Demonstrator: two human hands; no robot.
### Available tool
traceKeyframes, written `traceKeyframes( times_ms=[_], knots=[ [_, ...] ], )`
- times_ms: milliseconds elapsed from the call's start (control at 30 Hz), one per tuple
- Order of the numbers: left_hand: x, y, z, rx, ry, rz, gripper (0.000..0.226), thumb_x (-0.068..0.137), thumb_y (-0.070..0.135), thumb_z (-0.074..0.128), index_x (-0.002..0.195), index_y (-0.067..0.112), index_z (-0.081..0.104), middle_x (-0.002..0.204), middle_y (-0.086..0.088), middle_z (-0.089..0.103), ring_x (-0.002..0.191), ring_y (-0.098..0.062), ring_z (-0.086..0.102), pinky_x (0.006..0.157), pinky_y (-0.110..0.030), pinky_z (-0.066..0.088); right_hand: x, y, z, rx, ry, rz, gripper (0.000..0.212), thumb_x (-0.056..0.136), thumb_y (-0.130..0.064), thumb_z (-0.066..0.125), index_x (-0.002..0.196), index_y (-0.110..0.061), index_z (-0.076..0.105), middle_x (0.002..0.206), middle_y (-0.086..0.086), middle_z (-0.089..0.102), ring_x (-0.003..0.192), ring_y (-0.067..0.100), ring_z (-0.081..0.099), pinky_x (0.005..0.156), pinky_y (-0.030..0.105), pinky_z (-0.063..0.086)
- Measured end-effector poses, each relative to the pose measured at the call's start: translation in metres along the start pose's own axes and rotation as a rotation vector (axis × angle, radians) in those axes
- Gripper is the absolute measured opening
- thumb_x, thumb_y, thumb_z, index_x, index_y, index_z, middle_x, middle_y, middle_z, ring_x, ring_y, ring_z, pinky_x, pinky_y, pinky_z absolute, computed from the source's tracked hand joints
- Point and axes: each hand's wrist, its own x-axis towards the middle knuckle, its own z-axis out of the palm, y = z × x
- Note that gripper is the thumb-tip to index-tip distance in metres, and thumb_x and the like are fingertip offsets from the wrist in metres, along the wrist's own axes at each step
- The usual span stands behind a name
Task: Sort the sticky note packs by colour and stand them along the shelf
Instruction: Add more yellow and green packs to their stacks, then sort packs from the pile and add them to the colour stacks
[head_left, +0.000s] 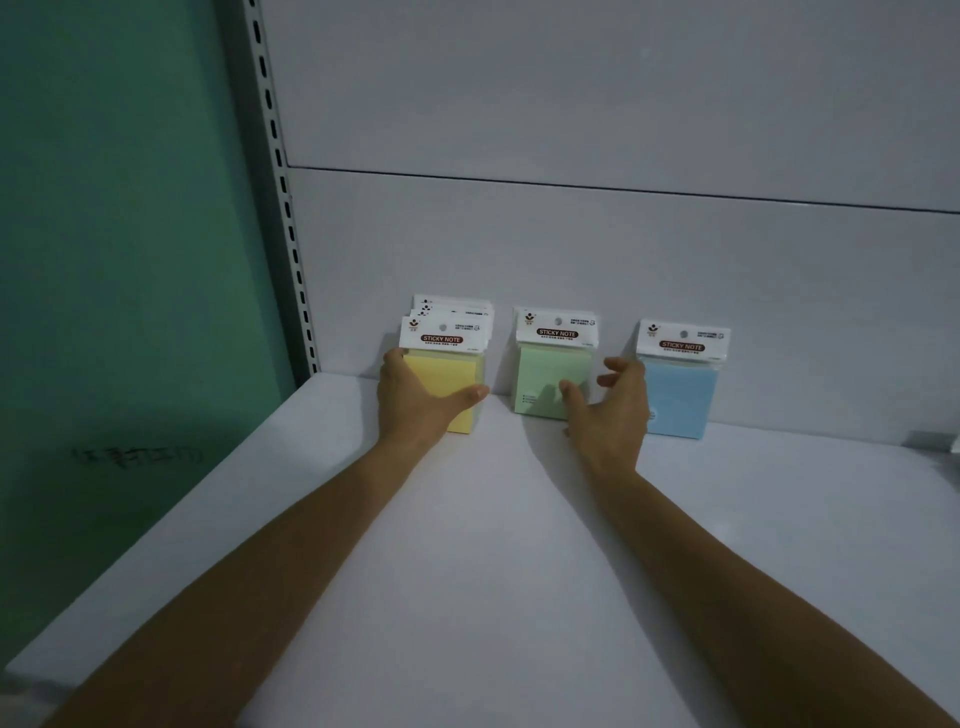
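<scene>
You face a shop display: a white shelf (519, 545) backed by plain grey-white panels (597, 249) and flanked by a slotted upright (283, 187) beside a green wall (104, 208). Sticky note packs (550, 379) in 3 colours stand in clear retail sleeves, each topped by a printed header card (683, 338) with a hang hole.

Head-worn view, down onto shelf (519, 545)

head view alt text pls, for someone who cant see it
Two bare hands reach for sticky note packs standing on a white shelf against its back panel. The left hand grips a yellow stack; the open right hand is spread between a green pack and a blue pack.
</scene>
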Motion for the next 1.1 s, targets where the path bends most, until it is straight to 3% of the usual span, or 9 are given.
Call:
traceKeyframes(
  times_ms=[100, 167, 267, 467, 633, 733, 867, 1100],
  knots=[
    [-0.003, 0.005, -0.011, -0.031, -0.023, -0.02, 0.122, 0.054, 0.037, 0.089, 0.146, 0.013, 0.014, 0.149, -0.009, 0.032, 0.136, -0.026, 0.033, 0.111, -0.045, 0.032, -0.01, -0.002, -0.007, -0.031, -0.065, 0.041, 0.048, 0.082, -0.02, 0.07, 0.121, -0.013, 0.043, 0.107, 0.004, 0.052, 0.098, 0.026, 0.058, 0.08, 0.053, 0.052],
    [-0.007, 0.008, -0.023, 0.005, -0.011, 0.003, 0.125, 0.057, 0.046, 0.085, 0.149, 0.02, 0.005, 0.156, -0.004, 0.02, 0.142, -0.023, 0.023, 0.114, -0.045, 0.026, -0.017, -0.003, -0.015, -0.066, -0.112, 0.051, 0.046, 0.082, -0.023, 0.069, 0.12, -0.014, 0.044, 0.106, 0.003, 0.053, 0.097, 0.03, 0.061, 0.083, 0.05, 0.052],
    [-0.017, 0.013, -0.042, 0.166, -0.01, 0.154, 0.118, 0.062, 0.052, 0.08, 0.149, 0.022, 0.007, 0.156, -0.003, 0.019, 0.142, -0.024, 0.02, 0.113, -0.045, 0.026, -0.029, -0.011, -0.029, -0.211, -0.096, -0.017, 0.044, 0.084, -0.029, 0.067, 0.119, -0.014, 0.047, 0.11, 0.004, 0.059, 0.101, 0.024, 0.058, 0.083, 0.033, 0.043],
    [-0.053, 0.029, -0.076, 0.459, -0.161, 0.538, 0.101, 0.075, 0.053, 0.068, 0.149, 0.015, 0.01, 0.156, -0.006, 0.02, 0.142, -0.023, 0.021, 0.113, -0.041, 0.021, -0.071, -0.051, -0.058, -0.742, -0.165, -0.168, 0.051, 0.085, -0.048, 0.059, 0.124, -0.018, 0.044, 0.119, 0.003, 0.056, 0.105, 0.024, 0.057, 0.077, 0.035, 0.045],
    [-0.102, 0.034, -0.101, 0.563, -0.334, 0.722, 0.085, 0.083, 0.054, 0.059, 0.147, 0.018, 0.017, 0.157, -0.003, 0.02, 0.143, -0.022, 0.018, 0.114, -0.043, 0.019, -0.133, -0.089, -0.092, -1.079, -0.116, -0.277, 0.058, 0.087, -0.057, 0.05, 0.128, -0.017, 0.042, 0.123, 0.006, 0.056, 0.11, 0.026, 0.054, 0.086, 0.038, 0.045],
    [-0.139, 0.038, -0.107, 0.565, -0.461, 0.798, 0.075, 0.085, 0.049, 0.058, 0.144, 0.02, 0.022, 0.156, -0.002, 0.021, 0.143, -0.022, 0.018, 0.116, -0.047, 0.018, -0.178, -0.104, -0.119, -1.133, -0.068, -0.255, 0.062, 0.087, -0.057, 0.05, 0.134, -0.018, 0.039, 0.129, 0.006, 0.055, 0.115, 0.027, 0.053, 0.093, 0.041, 0.043],
    [-0.192, 0.048, -0.107, 0.599, -0.608, 0.934, 0.076, 0.087, 0.05, 0.053, 0.147, 0.021, 0.016, 0.16, 0.0, 0.008, 0.147, -0.02, 0.005, 0.118, -0.047, 0.008, -0.235, -0.115, -0.166, -1.235, -0.065, -0.14, 0.066, 0.089, -0.057, 0.046, 0.141, -0.021, 0.03, 0.138, 0.007, 0.049, 0.124, 0.028, 0.047, 0.101, 0.044, 0.039],
    [-0.275, 0.064, -0.098, 0.678, -0.606, 1.373, 0.074, 0.092, 0.049, 0.04, 0.15, 0.018, 0.006, 0.16, -0.005, 0.009, 0.147, -0.023, 0.004, 0.117, -0.047, 0.004, -0.311, -0.128, -0.248, -1.366, -0.086, -0.041, 0.072, 0.085, -0.062, 0.046, 0.143, -0.023, 0.027, 0.143, 0.006, 0.044, 0.128, 0.027, 0.044, 0.104, 0.044, 0.037]
  ],
)
